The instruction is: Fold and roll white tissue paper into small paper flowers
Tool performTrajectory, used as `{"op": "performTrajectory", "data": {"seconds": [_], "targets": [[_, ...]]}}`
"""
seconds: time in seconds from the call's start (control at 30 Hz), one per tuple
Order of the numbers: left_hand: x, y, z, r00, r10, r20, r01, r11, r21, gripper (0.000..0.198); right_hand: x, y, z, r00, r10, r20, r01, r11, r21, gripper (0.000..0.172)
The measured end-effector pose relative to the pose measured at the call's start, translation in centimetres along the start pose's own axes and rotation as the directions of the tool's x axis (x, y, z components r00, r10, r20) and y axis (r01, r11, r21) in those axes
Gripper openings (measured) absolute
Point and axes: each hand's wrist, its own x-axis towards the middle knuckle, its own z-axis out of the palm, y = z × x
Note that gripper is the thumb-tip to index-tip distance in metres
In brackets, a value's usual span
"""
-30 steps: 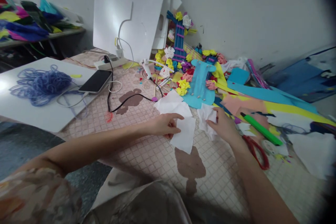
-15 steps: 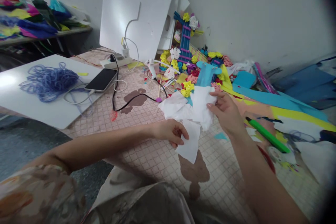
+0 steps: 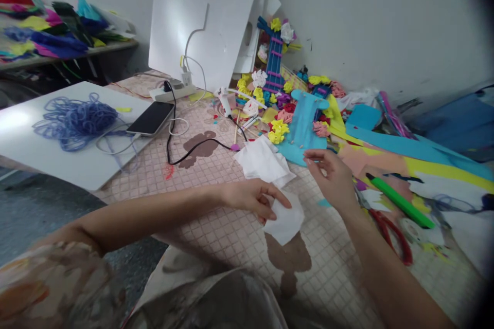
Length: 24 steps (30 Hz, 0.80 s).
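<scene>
My left hand (image 3: 268, 203) rests on a small white tissue-like sheet (image 3: 287, 223), index finger stretched across it and the thumb apart at its left edge. Just beyond lies a loose stack of similar white sheets (image 3: 260, 160). My right hand (image 3: 330, 177) hovers with curved fingers and thumb apart, nothing between them. Its fingertips are close to the lower edge of a light-blue cutout (image 3: 304, 126). Yellow crumpled paper flowers (image 3: 278, 131) sit beside that cutout.
A hot glue gun (image 3: 224, 100) with a black cord (image 3: 189, 154) stands behind the sheets. To the left are a phone (image 3: 150, 118) and blue yarn (image 3: 79, 121) on a white board (image 3: 92, 169). Red-handled scissors (image 3: 391, 236) and a green cutter (image 3: 401, 200) lie at right.
My right hand has let go of a white sheet, and the light-blue cutout behind shows more. My left index finger has stretched out over the small sheet, which has shifted slightly right.
</scene>
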Motion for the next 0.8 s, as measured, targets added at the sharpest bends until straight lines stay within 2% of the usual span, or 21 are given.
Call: {"op": "performTrajectory", "data": {"seconds": [0.07, 0.17, 0.27, 0.37, 0.43, 0.5, 0.57, 0.67, 0.73, 0.8], "targets": [[-0.1, 0.1, 0.3, 1.000, 0.014, 0.017, -0.012, 0.997, -0.072, 0.056, -1.9, -0.1, -1.0, 0.999, 0.043, -0.017, -0.043, 0.999, -0.005, 0.020], [-0.5, -0.1, 0.8, 0.998, -0.057, -0.021, 0.053, 0.987, -0.154, 0.056, -4.7, -0.5, -2.0, 0.996, 0.076, 0.039, -0.076, 0.997, -0.010, 0.018], [-1.0, -0.3, 1.2, 0.989, -0.147, -0.017, 0.139, 0.962, -0.234, 0.049, -7.1, -1.1, -2.5, 0.988, 0.010, 0.155, 0.000, 0.998, -0.064, 0.019], [-1.1, -0.3, 1.6, 0.983, -0.183, -0.001, 0.174, 0.935, -0.308, 0.040, -9.0, -1.5, -2.8, 0.934, -0.117, 0.338, 0.161, 0.981, -0.106, 0.034], [-1.1, -0.2, 1.8, 0.984, -0.174, -0.046, 0.143, 0.910, -0.390, 0.035, -10.0, -1.7, -2.8, 0.877, -0.153, 0.455, 0.222, 0.970, -0.102, 0.044], [-0.9, 0.0, 1.8, 0.981, -0.156, -0.119, 0.079, 0.871, -0.486, 0.033, -10.6, -2.0, -2.6, 0.851, -0.159, 0.500, 0.235, 0.967, -0.093, 0.053], [-0.7, 0.3, 1.9, 0.975, -0.149, -0.165, 0.035, 0.835, -0.549, 0.032, -10.9, -2.2, -2.2, 0.890, -0.166, 0.425, 0.226, 0.970, -0.093, 0.062], [-0.2, 0.8, 1.9, 0.978, -0.145, -0.147, 0.036, 0.820, -0.572, 0.034, -10.5, -2.6, -1.5, 0.963, -0.200, 0.182, 0.228, 0.963, -0.147, 0.061], [-0.1, 1.3, 2.0, 0.985, -0.112, -0.133, 0.027, 0.854, -0.519, 0.036, -10.1, -2.8, -1.1, 0.957, -0.279, 0.081, 0.290, 0.934, -0.207, 0.053], [-0.2, 1.7, 2.1, 0.988, -0.007, -0.154, -0.045, 0.943, -0.329, 0.037, -9.8, -2.7, -1.1, 0.915, -0.403, 0.036, 0.398, 0.881, -0.255, 0.045]]}}
